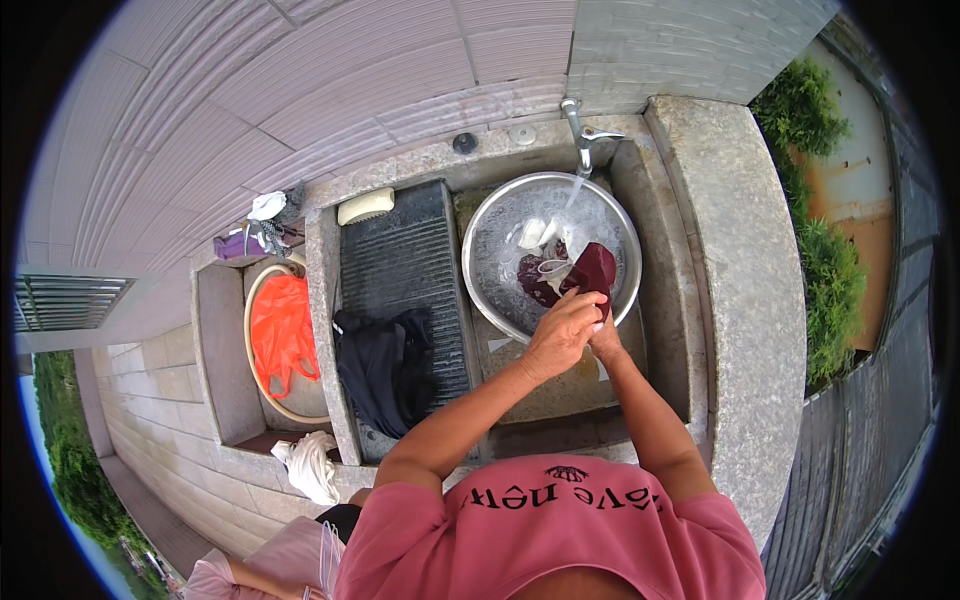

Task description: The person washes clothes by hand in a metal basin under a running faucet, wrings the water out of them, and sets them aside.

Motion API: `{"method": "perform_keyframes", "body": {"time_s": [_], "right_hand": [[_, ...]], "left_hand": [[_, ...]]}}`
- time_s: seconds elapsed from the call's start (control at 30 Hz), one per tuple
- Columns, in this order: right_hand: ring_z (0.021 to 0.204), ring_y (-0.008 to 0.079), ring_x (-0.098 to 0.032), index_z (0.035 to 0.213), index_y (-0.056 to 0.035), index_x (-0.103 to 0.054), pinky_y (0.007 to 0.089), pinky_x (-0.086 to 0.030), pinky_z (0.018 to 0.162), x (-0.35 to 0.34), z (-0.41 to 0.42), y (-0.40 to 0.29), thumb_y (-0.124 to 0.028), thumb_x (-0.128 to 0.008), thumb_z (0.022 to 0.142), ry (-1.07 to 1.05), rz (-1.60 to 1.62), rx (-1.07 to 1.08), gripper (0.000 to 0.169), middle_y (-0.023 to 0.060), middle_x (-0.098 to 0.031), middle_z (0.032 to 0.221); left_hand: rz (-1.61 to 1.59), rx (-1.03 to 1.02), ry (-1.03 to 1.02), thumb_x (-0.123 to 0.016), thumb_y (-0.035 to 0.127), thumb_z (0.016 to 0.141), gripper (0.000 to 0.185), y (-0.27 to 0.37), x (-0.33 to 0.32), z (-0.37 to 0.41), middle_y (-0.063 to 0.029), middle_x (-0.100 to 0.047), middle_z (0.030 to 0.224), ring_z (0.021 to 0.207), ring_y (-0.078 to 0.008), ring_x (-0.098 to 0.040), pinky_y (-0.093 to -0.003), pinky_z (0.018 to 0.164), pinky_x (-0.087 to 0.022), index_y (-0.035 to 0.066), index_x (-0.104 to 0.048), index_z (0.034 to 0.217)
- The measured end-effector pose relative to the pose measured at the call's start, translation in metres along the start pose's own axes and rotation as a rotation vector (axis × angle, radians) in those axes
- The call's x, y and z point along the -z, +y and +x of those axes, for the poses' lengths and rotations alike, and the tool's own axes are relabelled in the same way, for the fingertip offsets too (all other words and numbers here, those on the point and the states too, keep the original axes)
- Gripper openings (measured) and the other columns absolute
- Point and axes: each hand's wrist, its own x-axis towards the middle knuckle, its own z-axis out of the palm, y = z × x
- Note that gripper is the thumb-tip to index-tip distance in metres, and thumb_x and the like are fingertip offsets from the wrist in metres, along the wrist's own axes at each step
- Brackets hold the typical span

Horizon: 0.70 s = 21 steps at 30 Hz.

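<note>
Both my hands meet at the near right rim of a round metal basin (pixel 478 300). My left hand (pixel 568 328) grips a maroon cloth (pixel 597 264) with its fingers. My right hand (pixel 604 337) holds the same cloth from the right, partly hidden behind the left fingers. Below the cloth, more maroon fabric (pixel 534 281) and some white fabric (pixel 534 232) lie in sudsy water. Water runs into the basin from a metal tap (pixel 581 142) at the back. The basin stands inside a stone sink (pixel 525 394).
Left of the basin is a ribbed washboard slab (pixel 397 255) bearing a pale soap bar (pixel 366 206) and dark clothing (pixel 386 367). An orange plastic bag (pixel 281 330) lies farther left. White cloth (pixel 309 465) hangs over the front edge. Another person (pixel 262 559) is at lower left.
</note>
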Motion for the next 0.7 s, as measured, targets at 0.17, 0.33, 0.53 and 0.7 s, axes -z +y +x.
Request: {"method": "perform_keyframes", "body": {"time_s": [0.17, 0.33, 0.53, 0.7], "right_hand": [[0.091, 0.0206, -0.057, 0.105, -0.0054, -0.053, 0.0372, -0.046, 0.078, -0.022, 0.003, -0.090, -0.023, -0.058, 0.084, 0.303, 0.655, -0.311, 0.028, 0.0060, -0.059, 0.098], [0.099, 0.0247, -0.055, 0.110, -0.0049, -0.050, 0.0468, -0.043, 0.086, -0.026, 0.006, -0.201, -0.025, -0.054, 0.086, 0.124, 0.906, -0.091, 0.032, 0.0082, -0.057, 0.105], [0.102, 0.0242, -0.052, 0.112, -0.0061, -0.052, 0.0443, -0.039, 0.091, -0.045, -0.009, -0.289, -0.031, -0.053, 0.086, -0.239, 1.145, 0.025, 0.036, 0.0071, -0.057, 0.107], [0.110, 0.0278, -0.047, 0.117, -0.0083, -0.050, 0.0453, -0.033, 0.097, -0.027, -0.012, -0.285, -0.038, -0.051, 0.085, -0.250, 1.277, 0.099, 0.043, 0.0067, -0.055, 0.114]], "left_hand": [[0.108, 0.190, 0.042, -0.073, 0.008, 0.061, 0.085, -0.014, 0.040, 0.002, -0.0162, -0.030, 0.132, 0.124, -0.0323, -0.028, -0.0403, 0.103, -0.024, 0.014, -0.028, 0.133], [0.218, 0.402, -0.059, -0.079, 0.013, 0.051, 0.108, -0.048, 0.051, -0.006, -0.0176, -0.027, 0.133, 0.123, -0.0355, -0.027, -0.0405, 0.103, -0.024, 0.010, -0.012, 0.137], [-0.050, 0.031, 0.304, -0.079, 0.015, 0.057, 0.103, -0.014, 0.034, 0.059, -0.0129, -0.046, 0.118, 0.108, -0.0221, -0.047, -0.0318, 0.092, -0.037, 0.006, -0.014, 0.136], [-0.197, 0.097, 0.406, -0.069, 0.002, 0.067, 0.069, -0.001, 0.058, 0.082, -0.0078, -0.056, 0.105, 0.096, -0.0167, -0.053, -0.0259, 0.085, -0.041, 0.007, -0.035, 0.127]]}}
